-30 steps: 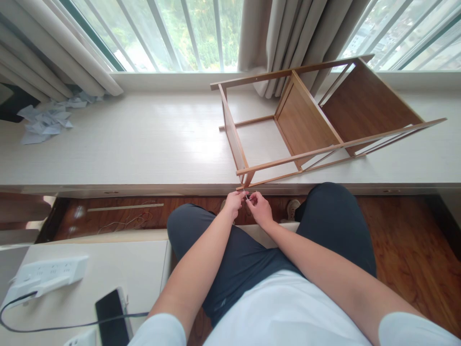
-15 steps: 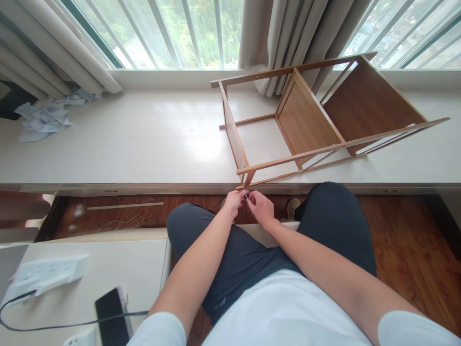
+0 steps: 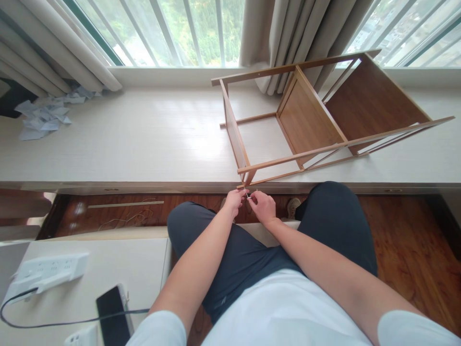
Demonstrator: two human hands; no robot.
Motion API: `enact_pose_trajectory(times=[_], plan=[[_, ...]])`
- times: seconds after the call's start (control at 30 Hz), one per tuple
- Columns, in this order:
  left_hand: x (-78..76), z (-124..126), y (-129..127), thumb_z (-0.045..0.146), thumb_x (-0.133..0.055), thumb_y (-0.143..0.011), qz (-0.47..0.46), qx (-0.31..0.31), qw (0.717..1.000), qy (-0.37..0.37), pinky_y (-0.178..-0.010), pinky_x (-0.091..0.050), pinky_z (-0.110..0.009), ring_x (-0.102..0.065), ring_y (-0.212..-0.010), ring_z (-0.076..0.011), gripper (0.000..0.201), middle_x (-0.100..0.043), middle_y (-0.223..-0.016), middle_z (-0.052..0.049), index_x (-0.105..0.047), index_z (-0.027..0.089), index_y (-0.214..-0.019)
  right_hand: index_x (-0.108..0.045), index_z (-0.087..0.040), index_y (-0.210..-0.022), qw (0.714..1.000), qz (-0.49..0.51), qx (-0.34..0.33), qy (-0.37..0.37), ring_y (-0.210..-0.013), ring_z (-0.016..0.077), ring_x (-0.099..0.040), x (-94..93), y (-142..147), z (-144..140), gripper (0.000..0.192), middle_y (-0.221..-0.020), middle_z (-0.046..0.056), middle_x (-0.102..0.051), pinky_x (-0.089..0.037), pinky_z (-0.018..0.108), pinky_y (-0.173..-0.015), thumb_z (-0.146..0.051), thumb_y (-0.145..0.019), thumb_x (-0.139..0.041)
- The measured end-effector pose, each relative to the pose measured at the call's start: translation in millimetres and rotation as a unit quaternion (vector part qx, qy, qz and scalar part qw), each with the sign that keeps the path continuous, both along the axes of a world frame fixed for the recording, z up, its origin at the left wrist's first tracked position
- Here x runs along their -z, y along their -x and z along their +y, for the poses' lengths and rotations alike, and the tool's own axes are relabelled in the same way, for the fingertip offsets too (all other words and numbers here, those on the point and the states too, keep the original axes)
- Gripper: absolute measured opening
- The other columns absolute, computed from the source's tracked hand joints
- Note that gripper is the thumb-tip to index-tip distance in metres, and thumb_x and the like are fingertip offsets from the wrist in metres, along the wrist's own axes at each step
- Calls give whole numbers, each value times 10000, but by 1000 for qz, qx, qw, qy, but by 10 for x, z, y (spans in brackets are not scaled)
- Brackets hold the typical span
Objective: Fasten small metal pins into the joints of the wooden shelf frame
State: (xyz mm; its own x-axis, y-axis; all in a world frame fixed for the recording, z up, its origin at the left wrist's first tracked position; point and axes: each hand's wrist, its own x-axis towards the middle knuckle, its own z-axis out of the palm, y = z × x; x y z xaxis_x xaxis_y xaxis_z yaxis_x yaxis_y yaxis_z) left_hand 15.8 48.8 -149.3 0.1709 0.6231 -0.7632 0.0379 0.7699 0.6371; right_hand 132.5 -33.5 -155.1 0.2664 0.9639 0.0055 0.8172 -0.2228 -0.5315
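A brown wooden shelf frame (image 3: pixel 313 108) lies on its side on the white ledge, its near corner sticking out over the front edge. Right at that corner, my left hand (image 3: pixel 235 201) is closed in a pinch around the near end of a thin metal hex key (image 3: pixel 248 195). My right hand (image 3: pixel 264 206) pinches the same small key from the other side, fingers curled. The key points toward the frame's corner; whether its tip sits in a screw is too small to tell.
Crumpled white paper (image 3: pixel 45 115) lies at the ledge's left end. On the cabinet at lower left are a power strip (image 3: pixel 50 271), a phone (image 3: pixel 113 315) and a black cable (image 3: pixel 72 324). A thin strip (image 3: pixel 126 204) and loose string lie on the floor.
My right hand has shifted very slightly, and the metal key between the fingers has turned a little. My left hand and the frame stay in place.
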Motion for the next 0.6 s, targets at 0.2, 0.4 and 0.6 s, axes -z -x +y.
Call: enact_pose_trajectory(times=[0.2,0.4,0.6], plan=[[35,3,11,363,-818,-688,-6,-3,1000,-8,-564,-273,-244,-486,-658,-125,228,-700,-814,-71,-760,168,-791,-697,-218,-902,1000,10,16,10,-822,204,-637,56,0,-13,152,-879,49,-722,-362,308,-737,-330,-952,-608],[34,3,2,325,-825,-674,-6,-19,1000,-4,-562,-272,-241,-476,-639,-110,205,-702,-816,-64,-753,162,-777,-730,-247,-904,996,64,38,39,-812,205,-645,54,49,-14,164,-899,38,-732,-396,302,-697,-339,-945,-600],[6,3,4,332,-861,-636,-2,-25,1000,-7,-545,-269,-243,-495,-627,-110,245,-706,-792,-68,-752,156,-768,-747,-248,-856,982,171,67,34,-807,216,-644,33,128,11,197,-930,57,-751,-449,312,-727,-322,-914,-575]])
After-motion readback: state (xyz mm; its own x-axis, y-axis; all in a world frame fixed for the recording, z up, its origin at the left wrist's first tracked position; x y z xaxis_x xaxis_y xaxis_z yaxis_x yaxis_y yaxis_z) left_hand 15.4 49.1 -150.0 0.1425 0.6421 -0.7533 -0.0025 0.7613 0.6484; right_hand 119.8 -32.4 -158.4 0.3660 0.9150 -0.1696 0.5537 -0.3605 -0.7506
